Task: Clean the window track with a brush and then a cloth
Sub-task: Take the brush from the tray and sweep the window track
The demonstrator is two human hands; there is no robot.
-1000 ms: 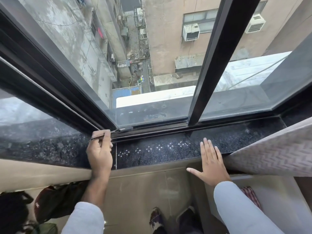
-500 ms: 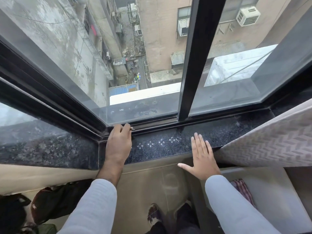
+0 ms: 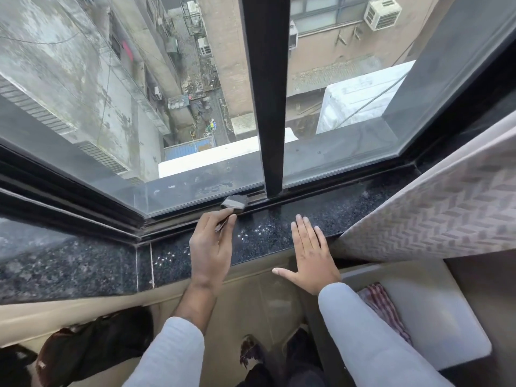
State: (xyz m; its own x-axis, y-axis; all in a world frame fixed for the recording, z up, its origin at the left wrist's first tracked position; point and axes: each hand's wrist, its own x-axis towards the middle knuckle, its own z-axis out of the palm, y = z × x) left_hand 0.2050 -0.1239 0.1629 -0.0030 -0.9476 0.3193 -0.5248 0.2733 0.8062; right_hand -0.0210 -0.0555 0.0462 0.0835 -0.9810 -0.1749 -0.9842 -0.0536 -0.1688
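My left hand (image 3: 210,247) grips the handle of a small flat brush (image 3: 234,203). Its dark bristle head rests in the black window track (image 3: 178,219), just left of the vertical window frame bar (image 3: 269,107). My right hand (image 3: 311,252) lies flat on the dark speckled stone sill (image 3: 265,233), fingers spread, holding nothing. A red-and-white checked cloth (image 3: 381,305) lies on a white surface at the lower right, partly hidden by my right sleeve.
A patterned curtain (image 3: 435,208) hangs over the sill's right end. The white ledge (image 3: 435,311) stands below it. Dark bags (image 3: 92,344) sit on the floor at the lower left. My feet (image 3: 268,356) stand between them. The glass looks down on an alley.
My left hand has slid the brush to the right along the track, from the left corner to the vertical bar. The brush head now shows. The right hand stays flat on the sill.
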